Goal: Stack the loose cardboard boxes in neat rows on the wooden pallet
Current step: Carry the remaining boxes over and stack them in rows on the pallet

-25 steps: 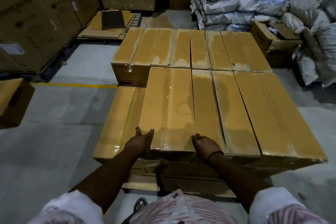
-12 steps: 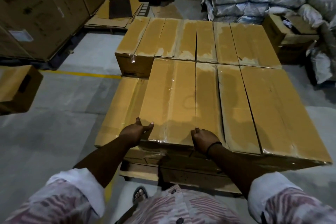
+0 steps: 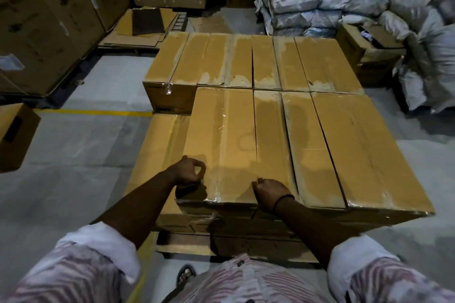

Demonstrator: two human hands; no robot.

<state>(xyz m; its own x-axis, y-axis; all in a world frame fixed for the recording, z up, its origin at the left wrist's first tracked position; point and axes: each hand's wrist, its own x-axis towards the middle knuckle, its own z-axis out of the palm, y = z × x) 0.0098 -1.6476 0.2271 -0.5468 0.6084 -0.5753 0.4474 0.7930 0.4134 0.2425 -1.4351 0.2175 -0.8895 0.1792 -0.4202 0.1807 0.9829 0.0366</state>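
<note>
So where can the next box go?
The open spot is atop the lower tan cardboard box at the stack's left. It is bordered by the far-row box's taped end and the long top-layer box on its right. The grey concrete floor beside it is bare too. The right side is crowded with grey sacks.

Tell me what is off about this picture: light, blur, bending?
Head view: dim, warm light; the left hand and right hand throw soft shadows on the box under them; clear tape glints at a far corner; the sacks at the right edge are smeared; the wide lens makes the tall cartons at the left lean.
</note>
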